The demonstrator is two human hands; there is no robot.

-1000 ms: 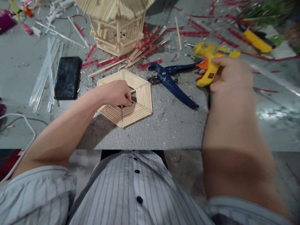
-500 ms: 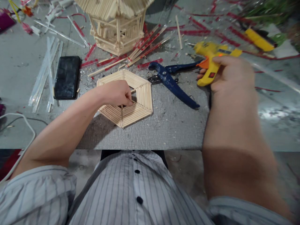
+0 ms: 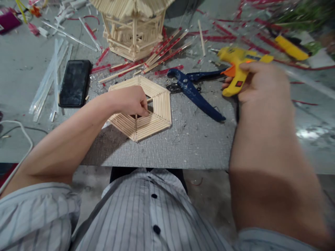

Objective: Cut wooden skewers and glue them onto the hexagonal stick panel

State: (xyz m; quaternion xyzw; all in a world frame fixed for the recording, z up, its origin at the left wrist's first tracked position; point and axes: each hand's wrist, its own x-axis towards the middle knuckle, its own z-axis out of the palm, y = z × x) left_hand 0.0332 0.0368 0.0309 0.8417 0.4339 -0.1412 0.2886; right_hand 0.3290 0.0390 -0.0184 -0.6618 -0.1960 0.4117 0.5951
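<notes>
A six-sided panel of thin wooden sticks (image 3: pixel 161 108) with an opening at its centre lies flat on the table. My left hand (image 3: pixel 133 100) reaches over it, fingers pinched at the inner edge of the front side on a wooden stick, which they mostly cover. My right hand (image 3: pixel 258 78) is wrapped round the handle of a yellow glue gun (image 3: pixel 235 69) with an orange trigger, held above the table with its nozzle pointing left. Between the two hands lies a pair of blue-handled cutters (image 3: pixel 195 92), touched by neither.
Behind the panel stands a stick-built pavilion model (image 3: pixel 134 35). Loose sticks and red plastic strips (image 3: pixel 167 47) lie beside it. To the left are a black phone (image 3: pixel 75 83) and clear glue sticks (image 3: pixel 52 80). A yellow-handled tool (image 3: pixel 291 47) lies at right.
Both hands keep their grips, the left at the panel's inner edge and the right on the glue gun. The view has shifted slightly.
</notes>
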